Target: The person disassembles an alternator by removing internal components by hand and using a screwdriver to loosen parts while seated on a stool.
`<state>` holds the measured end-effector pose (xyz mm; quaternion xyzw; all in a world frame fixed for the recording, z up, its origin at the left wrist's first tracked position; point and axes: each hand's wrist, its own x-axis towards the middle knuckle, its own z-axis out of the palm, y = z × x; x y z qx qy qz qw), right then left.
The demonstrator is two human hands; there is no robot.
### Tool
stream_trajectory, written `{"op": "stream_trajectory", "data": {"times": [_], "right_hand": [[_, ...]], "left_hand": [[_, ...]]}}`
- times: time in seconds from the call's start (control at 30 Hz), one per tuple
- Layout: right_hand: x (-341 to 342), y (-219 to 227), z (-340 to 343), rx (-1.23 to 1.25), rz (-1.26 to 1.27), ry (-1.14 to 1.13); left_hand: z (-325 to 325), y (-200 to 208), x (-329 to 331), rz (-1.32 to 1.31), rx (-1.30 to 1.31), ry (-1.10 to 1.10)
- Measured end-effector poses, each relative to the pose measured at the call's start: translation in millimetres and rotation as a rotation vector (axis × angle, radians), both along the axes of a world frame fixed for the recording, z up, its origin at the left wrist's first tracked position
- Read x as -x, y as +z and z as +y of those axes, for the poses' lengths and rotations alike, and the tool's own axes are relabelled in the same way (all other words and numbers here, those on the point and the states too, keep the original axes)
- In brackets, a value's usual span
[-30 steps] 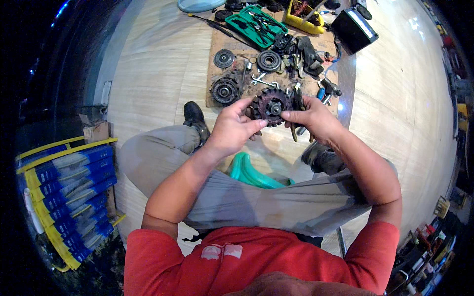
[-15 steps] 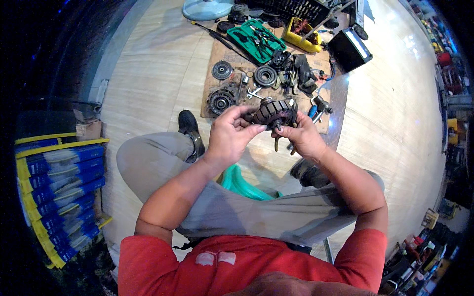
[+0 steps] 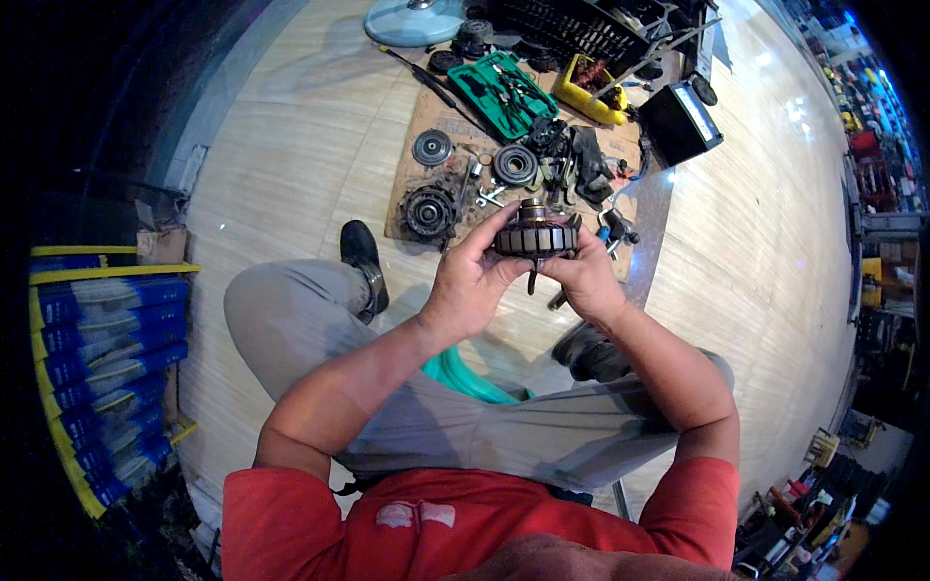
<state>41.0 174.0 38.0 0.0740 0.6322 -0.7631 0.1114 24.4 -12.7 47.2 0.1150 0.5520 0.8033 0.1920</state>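
— What does the seated worker have in hand?

— A round, dark metal rotor [image 3: 536, 238] with ribbed sides and a short shaft poking down from it, held in the air above the wooden floor [image 3: 291, 155], just in front of the worker's knees.

— How do the hands sit on it?

— The left hand [image 3: 470, 283] is curled about its left side, fingers reaching up over the rim, thumb beneath. The right hand [image 3: 586, 281] is closed on its right side, fingertips pressed to the ribbed edge. Both grip the one part; neither is spread flat.

— And just beyond it?

— A sheet of brown cardboard [image 3: 431, 116] lies on the floor, strewn with parts: a toothed dark housing [image 3: 429, 210] near the left hand, a small round disc [image 3: 432, 147] above that, a grooved pulley [image 3: 514, 166] to the right, and a heap of black pieces [image 3: 581, 165] beside it.

— Farther out?

— A green tool case [image 3: 504, 92] lies open at the sheet's top edge, a yellow tray [image 3: 589, 102] just beside it, a black box [image 3: 676, 124] to the right, and a pale round fan base [image 3: 415, 21] at the top. A black shoe [image 3: 363, 254] rests on the floor by the grey-trousered left leg. Blue and yellow stacked packs [image 3: 107, 339] stand well apart on the left.
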Motion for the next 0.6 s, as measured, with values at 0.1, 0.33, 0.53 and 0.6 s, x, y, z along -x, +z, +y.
{"op": "stream_trajectory", "data": {"times": [0.1, 0.33, 0.53, 0.6], "right_hand": [[2.6, 9.7, -1.7, -0.058, 0.019, -0.004], [2.5, 17.4, 1.5, -0.082, 0.062, -0.018], [-7.3, 29.8, 15.7, 0.164, -0.068, 0.089], [-12.8, 36.1, 13.6, 0.124, -0.013, 0.078]], "left_hand": [[-1.7, -6.0, -0.1, 0.057, -0.005, 0.025], [-1.4, -0.3, 0.8, 0.370, 0.182, 0.147], [-4.9, -3.2, 5.8, 0.575, 0.402, 0.172], [-5.0, -3.3, 6.3, 0.652, 0.419, 0.184]]}}
